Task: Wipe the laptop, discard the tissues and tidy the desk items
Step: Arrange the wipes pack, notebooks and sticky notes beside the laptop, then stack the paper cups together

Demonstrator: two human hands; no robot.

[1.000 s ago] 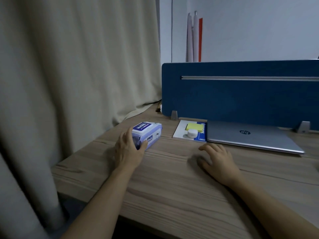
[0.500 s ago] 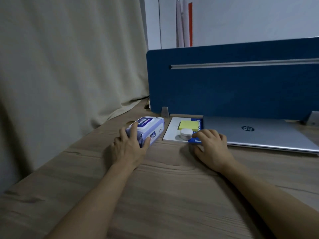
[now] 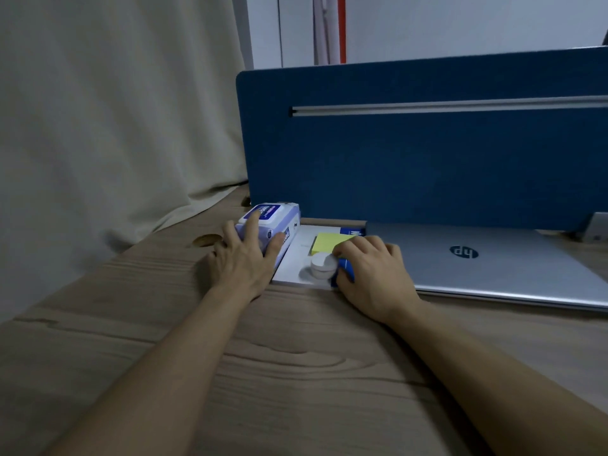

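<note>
A white and blue pack of wet wipes (image 3: pixel 275 218) lies on the wooden desk (image 3: pixel 296 373) against the blue divider. My left hand (image 3: pixel 243 258) grips its near end, fingers on top and thumb on the right side. Right of the pack lies a white and blue notebook (image 3: pixel 296 258) carrying a yellow sticky-note pad (image 3: pixel 325 242) and a small round white container (image 3: pixel 324 265). My right hand (image 3: pixel 371 274) rests over the notebook's right edge, fingers curled, touching the container. A shut silver laptop (image 3: pixel 493 261) lies to the right.
A blue fabric divider (image 3: pixel 427 159) with a metal rail stands along the desk's back edge. A beige curtain (image 3: pixel 115 126) hangs at the left and drapes onto the desk. White and red poles lean against the wall behind the divider.
My left hand has pushed the wipes pack back toward the divider. My right hand has moved from the bare desk onto the notebook's right edge beside the container.
</note>
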